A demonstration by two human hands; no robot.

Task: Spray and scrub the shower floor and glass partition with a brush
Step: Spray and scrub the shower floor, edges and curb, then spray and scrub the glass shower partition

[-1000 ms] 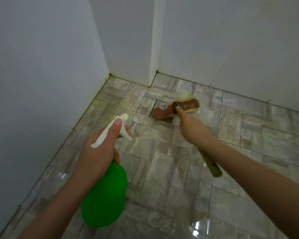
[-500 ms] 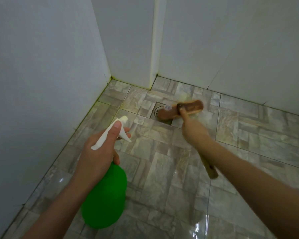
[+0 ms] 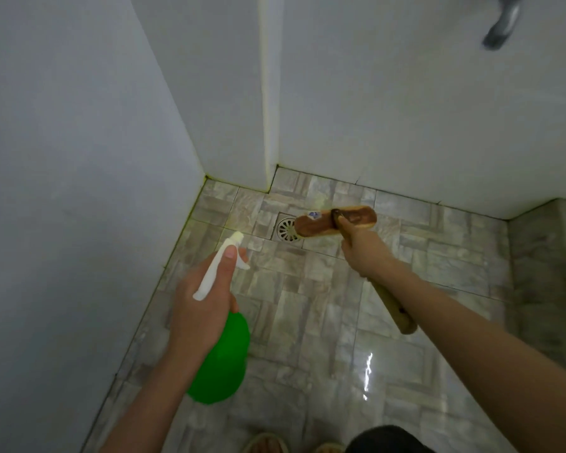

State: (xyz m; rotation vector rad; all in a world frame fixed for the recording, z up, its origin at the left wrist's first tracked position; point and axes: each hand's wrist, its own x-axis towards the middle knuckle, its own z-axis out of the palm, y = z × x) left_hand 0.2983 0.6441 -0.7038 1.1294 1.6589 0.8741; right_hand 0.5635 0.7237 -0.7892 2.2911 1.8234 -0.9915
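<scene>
Green spray bottle gripped by left hand. Brush handle clasped by right hand; head pressed on shower floor beside drain, near far corner.

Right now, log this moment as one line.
left hand: holds spray bottle | right hand: brush on floor, partly over drain
</scene>
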